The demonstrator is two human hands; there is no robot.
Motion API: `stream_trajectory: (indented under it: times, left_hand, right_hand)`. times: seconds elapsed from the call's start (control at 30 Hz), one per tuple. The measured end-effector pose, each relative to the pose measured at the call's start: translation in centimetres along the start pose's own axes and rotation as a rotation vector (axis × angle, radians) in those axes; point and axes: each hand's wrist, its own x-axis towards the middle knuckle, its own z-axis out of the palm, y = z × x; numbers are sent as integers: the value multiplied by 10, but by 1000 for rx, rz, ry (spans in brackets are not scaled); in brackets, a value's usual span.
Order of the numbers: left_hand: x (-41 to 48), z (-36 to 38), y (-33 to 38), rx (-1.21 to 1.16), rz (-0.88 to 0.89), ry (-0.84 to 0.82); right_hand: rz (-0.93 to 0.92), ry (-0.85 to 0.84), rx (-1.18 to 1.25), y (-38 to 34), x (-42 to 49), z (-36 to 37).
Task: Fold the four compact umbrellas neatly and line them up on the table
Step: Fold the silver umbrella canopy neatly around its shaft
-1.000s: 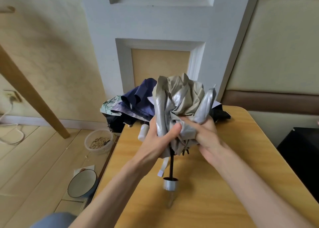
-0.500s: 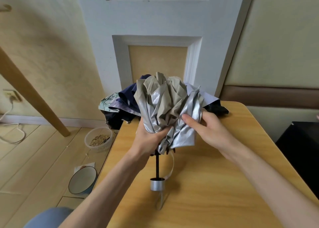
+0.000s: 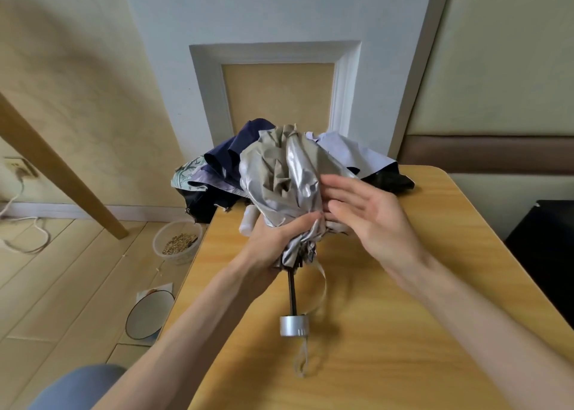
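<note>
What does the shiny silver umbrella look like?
The umbrella has crumpled, shiny silver fabric, greyish-tan in the folds, bunched loosely, not yet folded neatly. A thin black shaft leads toward the camera to a round silver handle with a cord loop; a silver strap hangs loose. The left hand grips the fabric's lower end; the right hand touches its side with straight fingers. It is held over the table.

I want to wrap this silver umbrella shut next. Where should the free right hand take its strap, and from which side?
Probably pinch the strap at its hanging bend, coming from the right: it arcs out right of the black shaft, clear of the left hand gripping the gathered canopy.
</note>
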Motion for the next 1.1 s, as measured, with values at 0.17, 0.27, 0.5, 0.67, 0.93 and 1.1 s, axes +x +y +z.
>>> stream_trajectory:
  times: [0.17, 0.27, 0.5, 0.67, 0.93, 1.1]
  left_hand:
    - [0, 2, -3, -13, 46, 59]
    - [-1, 0, -1, -84, 8, 72]
    - [-1, -8, -3, -27, 45, 94]
    - [-3, -6, -2, 41, 100, 117]
    - [8, -12, -12, -27, 82, 267]
    - [9, -8, -8, -172, 71, 187]
  right_hand:
    - [-238, 101, -478, 18, -13, 1]
    - [-340, 199, -633, 15, -15, 1]
    - [-146, 2, -421, 18, -20, 10]
    - [-101, -256, -385, 24, -25, 11]
    - [-51, -46, -170, 16, -23, -6]
    - [-88, -6, -349, 25, -22, 6]
